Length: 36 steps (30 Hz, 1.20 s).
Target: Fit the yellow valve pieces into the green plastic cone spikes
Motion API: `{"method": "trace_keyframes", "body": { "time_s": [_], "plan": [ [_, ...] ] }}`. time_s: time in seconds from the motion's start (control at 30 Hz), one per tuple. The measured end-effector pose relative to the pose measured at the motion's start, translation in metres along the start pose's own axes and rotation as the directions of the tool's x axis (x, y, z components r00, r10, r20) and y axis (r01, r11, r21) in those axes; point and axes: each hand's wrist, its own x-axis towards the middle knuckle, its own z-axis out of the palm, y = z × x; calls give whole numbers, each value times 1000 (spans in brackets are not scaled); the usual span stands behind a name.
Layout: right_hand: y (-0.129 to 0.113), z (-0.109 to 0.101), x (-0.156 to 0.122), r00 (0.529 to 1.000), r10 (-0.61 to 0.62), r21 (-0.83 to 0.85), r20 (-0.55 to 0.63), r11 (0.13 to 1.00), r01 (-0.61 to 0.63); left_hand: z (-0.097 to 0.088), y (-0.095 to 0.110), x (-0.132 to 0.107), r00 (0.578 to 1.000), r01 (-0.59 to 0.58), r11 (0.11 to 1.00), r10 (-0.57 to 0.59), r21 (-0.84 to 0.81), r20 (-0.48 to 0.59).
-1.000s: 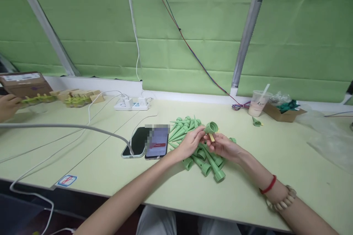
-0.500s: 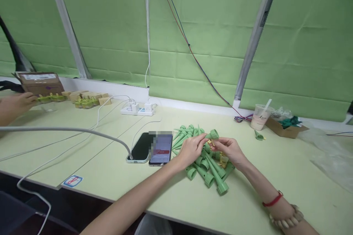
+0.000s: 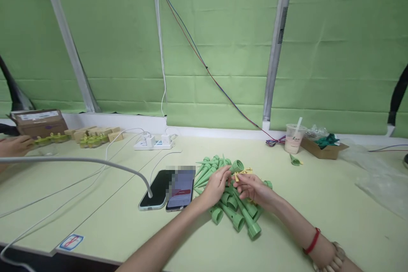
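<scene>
Over a pile of green plastic spikes [image 3: 237, 221] on the table, my left hand [image 3: 216, 185] is closed around one green plastic spike [image 3: 236, 166], its round open end facing up and right. My right hand [image 3: 255, 187] pinches a small yellow plastic piece [image 3: 244, 173] with several prongs, close beside that open end. Whether the yellow piece touches the spike I cannot tell. Under my hands the spikes lie in different directions, and part of the pile is hidden by my fingers.
Two phones [image 3: 181, 195] lie left of the pile, with a thick grey cable crossing over one. Behind stand a power strip [image 3: 153, 144], a drink cup [image 3: 293, 138] and a cardboard box [image 3: 323, 149]. Another person's hand [image 3: 15, 145] is at far left, near yellow-green parts [image 3: 92, 140].
The camera view has tilted up and shifted right. My right hand has brought the yellow piece up into clearer view beside the spike. My left hand still holds the spike.
</scene>
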Motion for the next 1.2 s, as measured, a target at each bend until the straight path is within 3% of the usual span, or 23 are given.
{"method": "trace_keyframes", "body": {
  "time_s": [0.13, 0.3, 0.43, 0.53, 0.63, 0.7, 0.73, 0.8, 0.9, 0.97, 1.1, 1.2],
  "plan": [
    [1, 2, -4, 991, 91, 101, 99, 990, -100, -2, 3, 2, 998, -60, 998, 60, -11, 0],
    [-1, 0, -2, 995, 77, 146, -70, 987, -67, -8, 15, 3, 993, -118, 993, 118, -8, -25],
    [-2, -1, 0, 989, 30, 6, -145, 1000, -30, -8, 15, 2, 982, -154, 986, 160, 69, -103],
    [1, -2, 0, 943, -198, -307, -267, 945, 111, -2, 11, 0, 979, -145, 979, 163, 143, -122],
    [7, -4, 0, 786, -558, -678, -268, 689, 258, 4, 11, -3, 989, -98, 981, 114, 167, -90],
    [10, -6, 0, 733, -642, -775, -222, 573, 267, 6, 12, -4, 995, -60, 984, 72, 167, -67],
    [10, -7, 1, 739, -638, -776, -217, 572, 265, 6, 13, -4, 996, -46, 984, 57, 170, -62],
    [8, -8, 4, 781, -574, -703, -246, 660, 264, 5, 13, -3, 996, -25, 986, 38, 167, -76],
    [2, -9, 6, 890, -340, -448, -303, 875, 182, 3, 11, 1, 991, 2, 996, 11, 94, -135],
    [-2, -8, 6, 950, -174, -282, -261, 954, 97, 2, 8, 2, 988, 4, 999, 2, 41, -155],
    [-6, -7, 2, 995, -61, -138, -84, 989, 49, 0, 5, 4, 987, -69, 997, 74, 45, -145],
    [-4, -7, 1, 996, -57, -116, -67, 992, 49, -2, 5, 4, 975, -163, 985, 170, 61, -141]
  ]
}}
